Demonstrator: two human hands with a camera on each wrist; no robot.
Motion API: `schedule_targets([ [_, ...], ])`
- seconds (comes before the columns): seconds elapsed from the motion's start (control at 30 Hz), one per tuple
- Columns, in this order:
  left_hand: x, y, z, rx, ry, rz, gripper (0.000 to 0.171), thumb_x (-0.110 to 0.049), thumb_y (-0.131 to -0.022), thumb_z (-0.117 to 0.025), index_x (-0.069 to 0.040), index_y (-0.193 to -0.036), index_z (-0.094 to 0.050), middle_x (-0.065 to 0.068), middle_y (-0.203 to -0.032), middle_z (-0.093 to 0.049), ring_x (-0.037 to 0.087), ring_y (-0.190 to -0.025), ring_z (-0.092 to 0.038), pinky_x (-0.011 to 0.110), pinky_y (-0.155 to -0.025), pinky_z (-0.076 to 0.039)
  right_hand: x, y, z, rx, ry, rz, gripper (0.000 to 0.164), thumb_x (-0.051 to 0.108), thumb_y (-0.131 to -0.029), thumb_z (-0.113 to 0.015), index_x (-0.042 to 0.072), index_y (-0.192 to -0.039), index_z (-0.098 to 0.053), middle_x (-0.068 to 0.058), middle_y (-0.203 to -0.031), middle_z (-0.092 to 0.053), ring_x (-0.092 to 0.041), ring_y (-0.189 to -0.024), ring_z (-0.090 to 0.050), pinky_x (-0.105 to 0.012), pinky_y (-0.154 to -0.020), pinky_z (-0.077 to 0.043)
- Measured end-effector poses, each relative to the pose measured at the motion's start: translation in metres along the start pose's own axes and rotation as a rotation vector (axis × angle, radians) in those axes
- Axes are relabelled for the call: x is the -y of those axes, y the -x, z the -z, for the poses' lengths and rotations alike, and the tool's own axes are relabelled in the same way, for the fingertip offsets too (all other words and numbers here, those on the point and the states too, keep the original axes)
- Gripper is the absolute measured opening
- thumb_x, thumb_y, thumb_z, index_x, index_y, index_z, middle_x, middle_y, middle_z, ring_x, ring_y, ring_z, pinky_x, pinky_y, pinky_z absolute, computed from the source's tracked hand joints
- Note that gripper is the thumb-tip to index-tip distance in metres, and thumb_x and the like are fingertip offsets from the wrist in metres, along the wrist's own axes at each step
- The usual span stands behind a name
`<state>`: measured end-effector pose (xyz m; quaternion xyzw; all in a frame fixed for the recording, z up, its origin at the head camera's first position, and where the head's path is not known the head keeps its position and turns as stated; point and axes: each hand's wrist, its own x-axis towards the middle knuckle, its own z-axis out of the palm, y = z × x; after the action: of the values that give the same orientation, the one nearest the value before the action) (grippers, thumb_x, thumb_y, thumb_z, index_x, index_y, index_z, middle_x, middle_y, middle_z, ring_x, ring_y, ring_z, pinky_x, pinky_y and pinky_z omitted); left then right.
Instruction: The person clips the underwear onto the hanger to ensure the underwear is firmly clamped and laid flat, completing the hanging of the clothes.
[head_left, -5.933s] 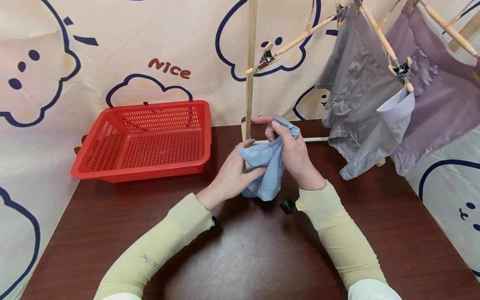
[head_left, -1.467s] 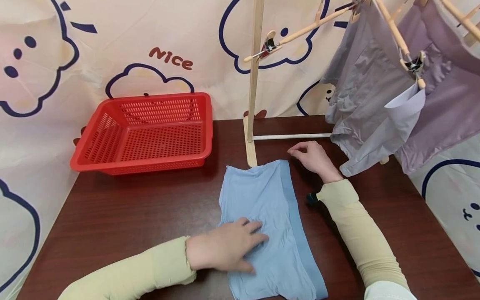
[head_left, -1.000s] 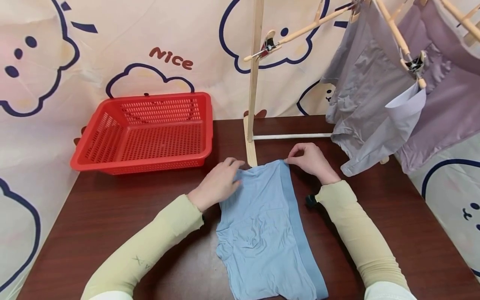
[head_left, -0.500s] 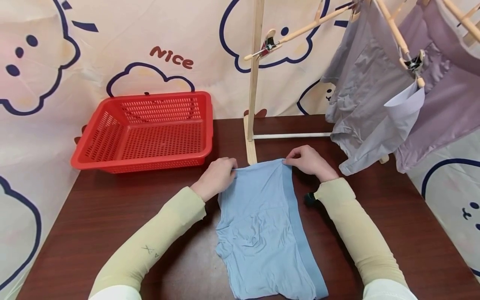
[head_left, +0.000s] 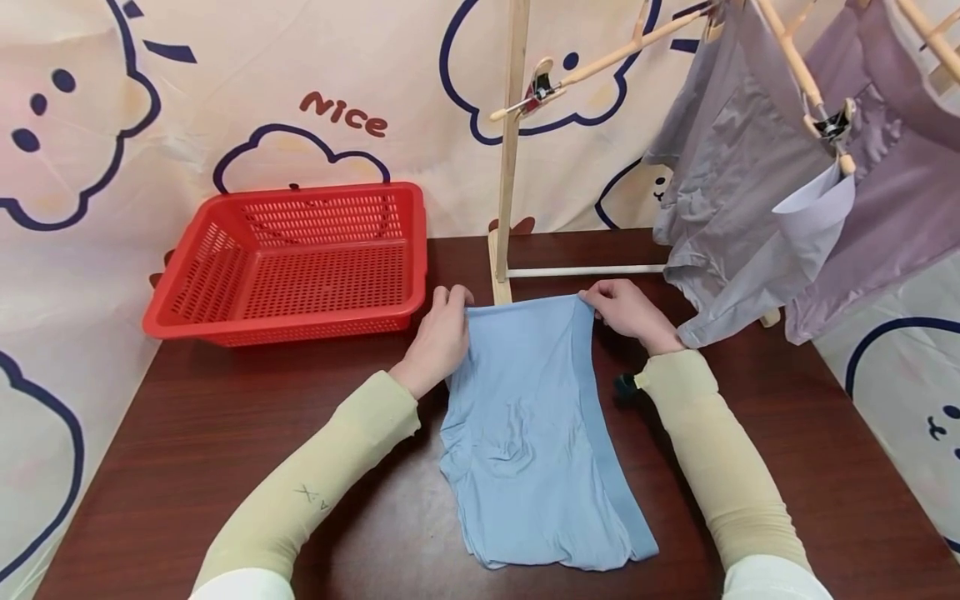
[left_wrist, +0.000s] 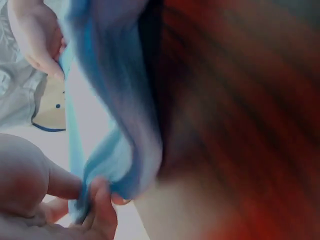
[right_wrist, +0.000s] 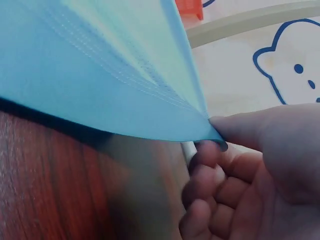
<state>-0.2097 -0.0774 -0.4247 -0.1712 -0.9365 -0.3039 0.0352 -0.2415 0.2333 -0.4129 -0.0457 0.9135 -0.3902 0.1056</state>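
Observation:
A pair of light blue underpants (head_left: 525, 417) is stretched out over the dark wooden table, its waistband running down the right side. At the far left corner my left hand (head_left: 439, 337) pinches the cloth; the left wrist view shows thumb and fingers on the fabric (left_wrist: 112, 150). My right hand (head_left: 626, 312) pinches the far right corner, at the end of the waistband (right_wrist: 125, 112), between thumb and index finger. The far edge between both hands is taut and raised, while the near end lies on the table, wrinkled in the middle.
A red plastic basket (head_left: 281, 325) stands at the back left. Behind the underpants rises a wooden rack post (head_left: 510, 167) with a clip hanger (head_left: 600, 67). Grey shorts (head_left: 738, 192) and mauve shorts (head_left: 877, 217) hang at the right, close to my right wrist.
The underpants were bunched up in both hands, then lay flat. My left hand moved from their middle to the far left corner. Both hands have now raised the far edge and drawn it away.

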Motion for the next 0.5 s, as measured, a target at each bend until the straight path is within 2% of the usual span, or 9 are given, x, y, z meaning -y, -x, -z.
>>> schedule_targets([
  [0.13, 0.000, -0.008, -0.003, -0.010, 0.029, 0.009, 0.017, 0.009, -0.094, -0.048, -0.005, -0.103, -0.046, 0.014, -0.099, -0.039, 0.030, -0.066, -0.051, 0.037, -0.062, -0.047, -0.001, -0.004, -0.003, -0.033, -0.014, -0.019, 0.032, 0.031, -0.104, -0.059, 0.000, -0.101, -0.068, -0.002, -0.072, -0.052, -0.019, -0.068, -0.048, -0.034, -0.065, -0.040],
  [0.23, -0.001, -0.016, -0.001, -0.006, 0.038, 0.038, 0.015, 0.011, -0.092, -0.049, -0.004, -0.096, -0.050, 0.014, -0.100, -0.040, 0.030, -0.074, -0.052, 0.037, -0.068, -0.048, -0.001, -0.007, -0.004, -0.062, -0.050, -0.033, 0.030, 0.028, -0.103, -0.061, -0.001, -0.101, -0.068, -0.001, -0.067, -0.052, -0.017, -0.065, -0.048, -0.031, -0.062, -0.039],
  [0.3, -0.001, -0.021, 0.000, -0.006, 0.050, 0.068, 0.013, 0.010, -0.094, -0.050, -0.001, -0.097, -0.056, 0.015, -0.103, -0.041, 0.030, -0.080, -0.054, 0.037, -0.073, -0.050, -0.001, -0.009, -0.005, -0.070, -0.092, -0.040, 0.029, 0.025, -0.104, -0.061, -0.003, -0.103, -0.067, -0.005, -0.068, -0.058, -0.017, -0.063, -0.051, -0.029, -0.060, -0.041],
  [0.4, -0.001, -0.025, 0.000, 0.012, 0.040, 0.084, 0.020, 0.004, -0.099, -0.051, 0.005, -0.115, -0.062, 0.020, -0.121, -0.045, 0.033, -0.095, -0.059, 0.038, -0.086, -0.052, -0.001, -0.011, -0.006, -0.079, -0.145, -0.054, 0.027, 0.020, -0.104, -0.060, -0.003, -0.116, -0.066, -0.011, -0.080, -0.070, -0.021, -0.066, -0.059, -0.029, -0.064, -0.046],
  [0.5, -0.002, -0.023, -0.001, 0.074, 0.003, 0.058, 0.038, -0.003, -0.102, -0.054, 0.006, -0.139, -0.053, 0.024, -0.146, -0.038, 0.038, -0.117, -0.057, 0.042, -0.101, -0.046, 0.000, -0.008, -0.007, -0.075, -0.155, -0.060, 0.034, 0.017, -0.103, -0.061, -0.002, -0.131, -0.060, -0.016, -0.099, -0.074, -0.027, -0.079, -0.067, -0.033, -0.075, -0.049],
])
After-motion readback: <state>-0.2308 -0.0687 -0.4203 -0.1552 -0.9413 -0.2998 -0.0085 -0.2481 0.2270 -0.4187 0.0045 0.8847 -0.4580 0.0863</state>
